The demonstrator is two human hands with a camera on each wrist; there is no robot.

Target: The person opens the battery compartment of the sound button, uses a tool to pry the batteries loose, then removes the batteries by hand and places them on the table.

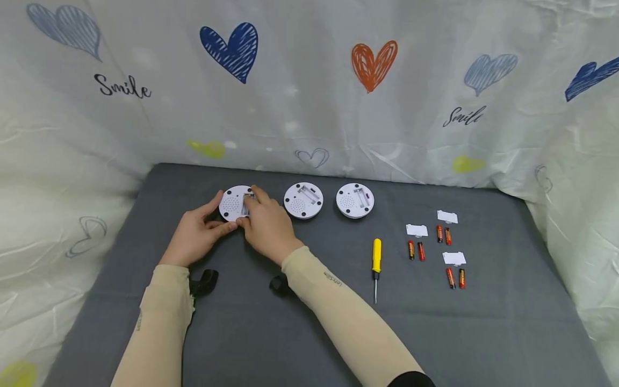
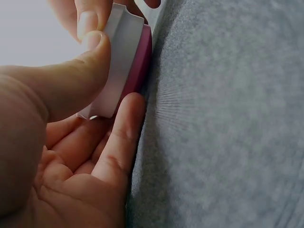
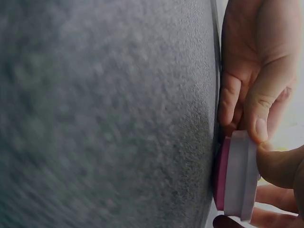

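A round white device (image 1: 231, 205) lies on the grey cloth, battery side up, with small round holes and a slot partly covered by fingers. From the side, its white body (image 2: 121, 52) has a pink underside (image 3: 220, 173). My left hand (image 1: 197, 236) grips the device's left and near rim between thumb and fingers. My right hand (image 1: 271, 227) holds it from the right, thumb at the near rim close to the left thumb. Its fingers reach over the battery slot and the far edge. Whether a battery lies in the slot is hidden.
Two similar devices, one in the middle (image 1: 296, 207) and one farther right (image 1: 346, 203), show open battery slots. Right of them lies a yellow-handled screwdriver (image 1: 376, 255). Farther right are three white battery covers (image 1: 417, 230) and several red-and-black batteries (image 1: 421, 251). A printed curtain (image 1: 309, 107) hangs behind.
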